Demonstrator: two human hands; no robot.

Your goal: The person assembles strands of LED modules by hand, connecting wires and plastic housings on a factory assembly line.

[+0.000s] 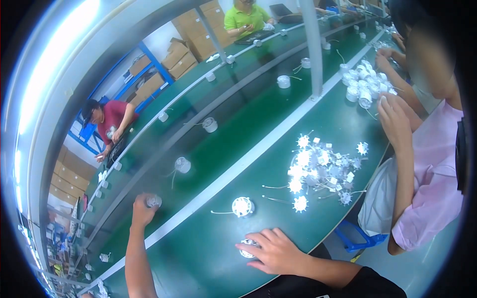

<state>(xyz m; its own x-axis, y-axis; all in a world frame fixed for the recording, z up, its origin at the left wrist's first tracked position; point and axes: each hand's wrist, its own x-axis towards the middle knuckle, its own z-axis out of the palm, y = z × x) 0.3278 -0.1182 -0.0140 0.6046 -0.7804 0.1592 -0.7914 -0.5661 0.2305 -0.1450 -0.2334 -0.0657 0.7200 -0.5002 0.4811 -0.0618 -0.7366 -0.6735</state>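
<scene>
My left hand (144,211) reaches over the green belt, its fingers closed round a small clear round housing (154,200). My right hand (278,252) rests at the near table edge, thumb and fingers round a white round part (248,250), which they partly cover. Between the hands and a little farther off stands another round housing (243,206) with a bright white disc in it and a thin wire out to the left. To the right of it lies a loose pile of star-shaped white parts (323,166) with thin wires.
A pale metal rail (238,169) divides my table from the belt, where more clear housings (183,165) with wires sit. A grey post (313,54) rises from the rail. At right a person in pink (430,174) works beside clustered white housings (365,82); others sit across the belt.
</scene>
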